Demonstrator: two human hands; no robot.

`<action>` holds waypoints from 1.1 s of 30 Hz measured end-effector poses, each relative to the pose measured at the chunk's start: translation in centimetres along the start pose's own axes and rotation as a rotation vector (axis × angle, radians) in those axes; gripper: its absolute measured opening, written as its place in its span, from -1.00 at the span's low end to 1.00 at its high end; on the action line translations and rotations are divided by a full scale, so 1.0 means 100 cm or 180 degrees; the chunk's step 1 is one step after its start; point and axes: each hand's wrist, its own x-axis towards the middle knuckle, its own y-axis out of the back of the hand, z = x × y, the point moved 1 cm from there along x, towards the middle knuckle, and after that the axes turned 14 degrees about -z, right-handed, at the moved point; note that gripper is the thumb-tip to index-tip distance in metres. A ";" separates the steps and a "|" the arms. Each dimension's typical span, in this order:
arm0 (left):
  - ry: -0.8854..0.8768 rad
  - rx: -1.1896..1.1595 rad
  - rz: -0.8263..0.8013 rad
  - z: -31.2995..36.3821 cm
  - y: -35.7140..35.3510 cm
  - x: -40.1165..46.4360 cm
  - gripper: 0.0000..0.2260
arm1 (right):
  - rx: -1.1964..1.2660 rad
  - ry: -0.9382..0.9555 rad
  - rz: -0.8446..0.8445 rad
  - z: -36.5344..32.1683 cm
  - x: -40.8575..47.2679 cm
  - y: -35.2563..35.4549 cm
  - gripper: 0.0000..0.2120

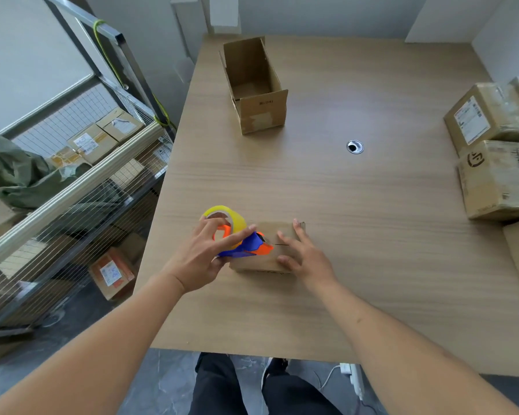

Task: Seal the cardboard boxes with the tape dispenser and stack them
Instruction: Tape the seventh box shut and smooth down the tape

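One view only, worn on my head. It looked forward and steeply down over the table point(372, 235), wide-angle, edges bowed. Both forearms ran up from the bottom corners; my legs showed below the table's near edge. Close range.

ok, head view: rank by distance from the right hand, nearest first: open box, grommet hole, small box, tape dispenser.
From the right hand:
1. small box: under its fingers, front centre of the table.
2. tape dispenser: just to its left, gripped by the left hand on that box.
3. grommet hole: mid-table, beyond and right.
4. open box: far end, standing empty.
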 end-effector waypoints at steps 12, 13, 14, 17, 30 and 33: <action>-0.0109 0.0984 -0.0464 0.005 -0.013 0.029 0.03 | 0.0194 0.0816 0.0871 -0.001 -0.002 0.020 -0.87; -0.0122 0.1002 -0.0471 0.005 -0.013 0.030 0.03 | 0.0749 0.0620 0.0747 -0.007 0.000 0.021 -0.91; -0.0136 0.1002 -0.0477 0.005 -0.013 0.030 0.03 | 0.1161 0.0394 0.0590 -0.012 0.002 0.022 -0.93; -0.0147 0.0972 -0.0505 0.003 -0.013 0.031 0.04 | 0.1695 0.0183 -0.0086 -0.016 0.009 0.021 -0.93; -0.0214 0.0843 -0.0692 -0.003 -0.010 0.035 0.01 | 0.1636 0.0282 -0.0246 -0.019 0.011 0.027 -0.87; -0.0203 0.0822 -0.0725 -0.003 -0.011 0.034 0.00 | 0.1464 0.0241 -0.0196 -0.023 0.012 0.026 -0.89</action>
